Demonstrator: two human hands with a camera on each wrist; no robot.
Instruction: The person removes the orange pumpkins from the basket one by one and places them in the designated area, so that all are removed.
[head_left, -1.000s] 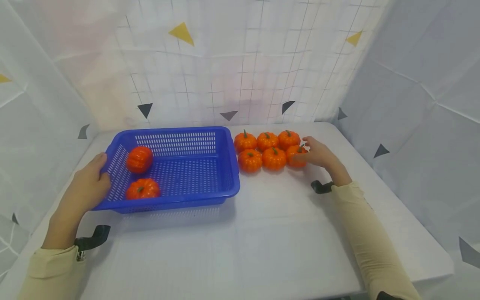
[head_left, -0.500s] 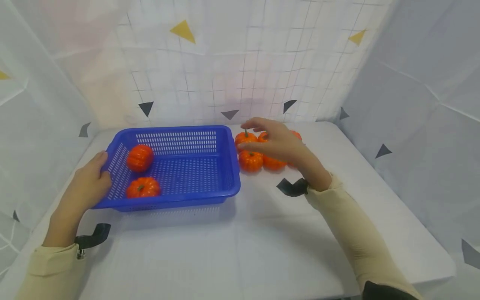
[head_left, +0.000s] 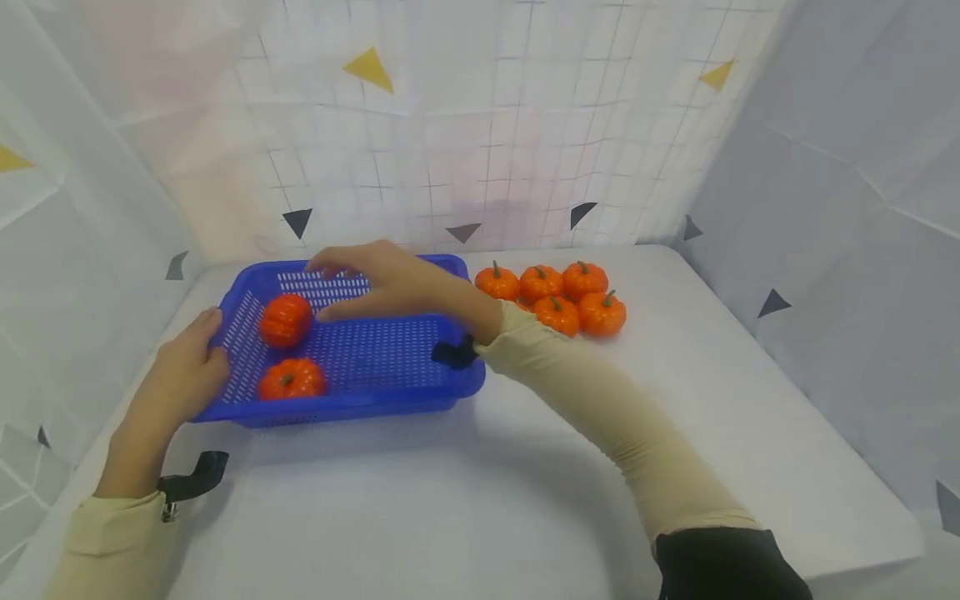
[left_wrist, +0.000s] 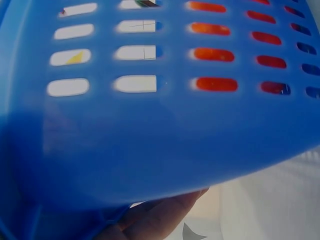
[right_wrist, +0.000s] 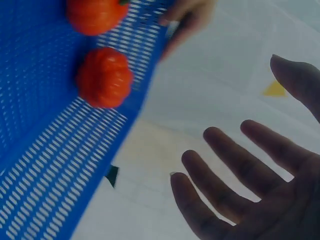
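Observation:
The left hand grips the left rim of a blue plastic basket; in the left wrist view its fingers show beneath the basket's edge. Two small orange pumpkins, a rear one and a front one, lie in the basket's left part. Over the basket reaches the right hand, with nothing in it. Its spread fingers show in the right wrist view, apart from the rear pumpkin. Several more pumpkins stand in two rows right of the basket, one partly hidden by the right arm.
Everything stands on a white-covered table. A white sheet with grid lines hangs behind it, and grey-white sheets close off the sides. The right forearm crosses the basket's right edge.
The right hand has left the rightmost front pumpkin and swept left across the rows to above the basket. The left hand keeps its grip, and the pumpkins look unmoved.

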